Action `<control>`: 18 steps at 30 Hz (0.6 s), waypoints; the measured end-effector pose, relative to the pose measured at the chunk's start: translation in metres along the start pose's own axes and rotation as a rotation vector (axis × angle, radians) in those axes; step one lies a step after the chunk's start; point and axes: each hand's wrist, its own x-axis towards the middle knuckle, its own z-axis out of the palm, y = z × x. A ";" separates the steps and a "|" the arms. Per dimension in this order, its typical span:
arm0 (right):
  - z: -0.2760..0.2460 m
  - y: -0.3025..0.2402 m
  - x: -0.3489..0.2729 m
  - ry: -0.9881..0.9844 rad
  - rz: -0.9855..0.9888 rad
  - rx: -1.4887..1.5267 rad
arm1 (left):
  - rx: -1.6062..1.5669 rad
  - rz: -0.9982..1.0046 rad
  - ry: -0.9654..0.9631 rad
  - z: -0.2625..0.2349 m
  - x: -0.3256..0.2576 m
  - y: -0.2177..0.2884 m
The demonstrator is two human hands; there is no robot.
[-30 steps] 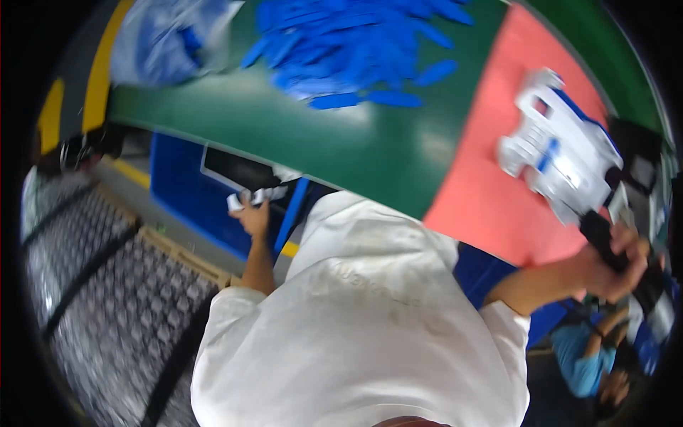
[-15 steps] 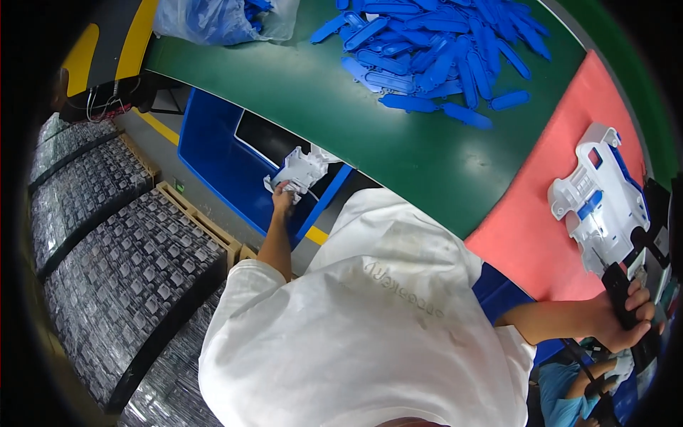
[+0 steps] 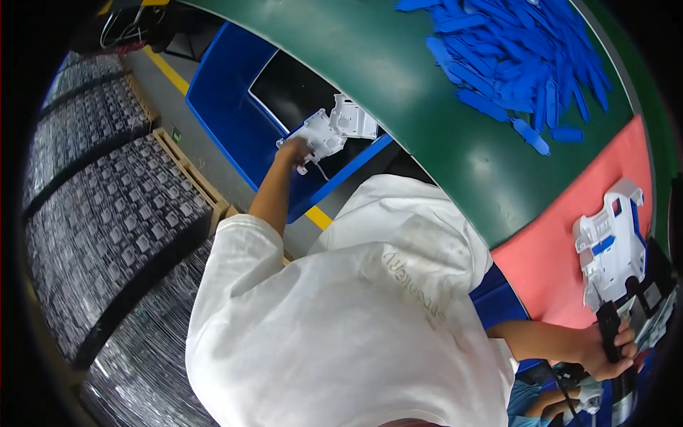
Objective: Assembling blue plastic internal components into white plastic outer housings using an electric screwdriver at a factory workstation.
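Observation:
My left hand reaches into a blue bin on the left. It is closed on the near edge of a white plastic housing, though its fingers are partly blurred. A second white plastic part lies against the housing, farther right in the bin. At the lower right, my right hand wraps round the black handle of what looks like a power screwdriver. Just beyond its tip, a white housing with blue inserts rests on a pink mat.
A heap of blue plastic strips covers the far right of the green table. Wrapped pallets of dark parts line the left side. A co-worker's gloved hand shows at the lower right, below my right hand.
The view has swung, so the table and strips appear farther right. My left hand has moved deeper into the bin with the white housing. My right hand still grips the screwdriver.

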 end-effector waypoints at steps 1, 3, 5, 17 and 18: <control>0.003 -0.009 -0.007 0.012 -0.058 -0.083 | 0.153 0.198 0.437 0.001 -0.058 0.106; 0.011 -0.004 -0.002 -0.022 -0.049 -0.055 | 0.009 0.313 0.646 -0.004 -0.066 0.136; 0.016 0.002 0.003 0.038 -0.031 -0.026 | 0.024 0.430 0.652 -0.012 0.020 0.130; 0.024 0.002 -0.011 -0.040 -0.038 0.025 | -0.152 0.439 0.718 0.008 -0.049 0.206; 0.022 0.003 -0.009 -0.035 -0.046 0.028 | -0.123 0.479 0.737 0.011 -0.044 0.209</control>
